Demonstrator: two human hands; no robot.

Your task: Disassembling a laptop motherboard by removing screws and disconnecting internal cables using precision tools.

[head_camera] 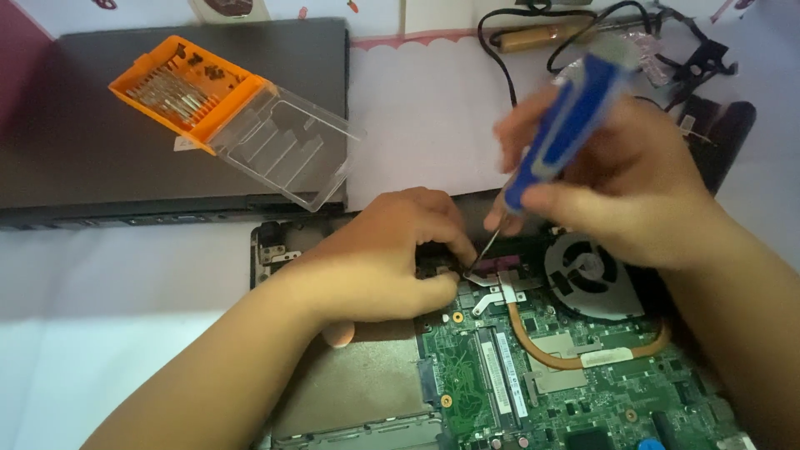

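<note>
Right hand gripped blue screwdriver, shaft slanting down-left to metal bracket just beside the pinching left hand fingertips.

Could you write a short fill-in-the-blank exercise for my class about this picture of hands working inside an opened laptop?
1. The right hand holds a screwdriver with a ____ handle.
2. The left hand rests on the laptop's open base, beside the green ____.
3. A copper heat pipe curves away from the round cooling ____.
4. The bit case lying on the closed grey laptop has an ____ tray and a clear lid.

Missing words: blue; circuit board; fan; orange
</note>
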